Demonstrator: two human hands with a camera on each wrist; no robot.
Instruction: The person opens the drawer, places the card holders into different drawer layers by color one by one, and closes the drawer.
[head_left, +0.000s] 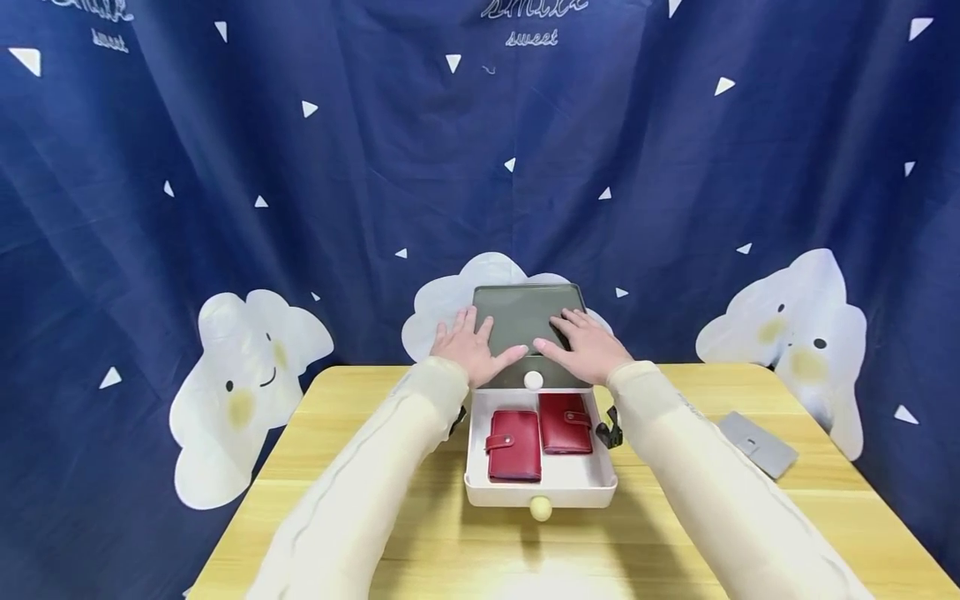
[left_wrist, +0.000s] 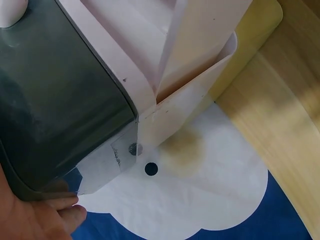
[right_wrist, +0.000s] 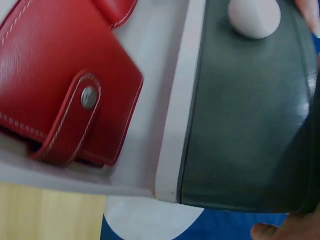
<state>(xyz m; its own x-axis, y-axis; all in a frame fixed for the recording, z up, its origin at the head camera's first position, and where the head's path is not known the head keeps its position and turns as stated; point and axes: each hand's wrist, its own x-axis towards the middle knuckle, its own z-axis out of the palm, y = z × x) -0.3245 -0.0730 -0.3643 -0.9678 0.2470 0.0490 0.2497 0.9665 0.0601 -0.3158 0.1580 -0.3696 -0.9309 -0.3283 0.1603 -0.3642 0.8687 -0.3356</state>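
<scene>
A small drawer box with a dark green top (head_left: 528, 312) stands on the table. Its upper green drawer front carries a white knob (head_left: 533, 380). Below, a white drawer (head_left: 567, 479) with a yellow knob (head_left: 541, 508) is pulled out. Inside lie two red snap-strap wallets, the left wallet (head_left: 521, 454) a little nearer than the right wallet (head_left: 562, 433). My left hand (head_left: 471, 350) rests on the top's left side, fingers spread, thumb pointing inward. On the opposite side, my right hand (head_left: 588, 348) rests likewise. In the right wrist view a wallet's strap (right_wrist: 72, 117) is fastened.
A grey flat card holder (head_left: 759, 444) lies on the wooden table (head_left: 360, 425) to the right. Behind the table hangs a dark blue curtain (head_left: 360, 167) printed with white clouds and triangles.
</scene>
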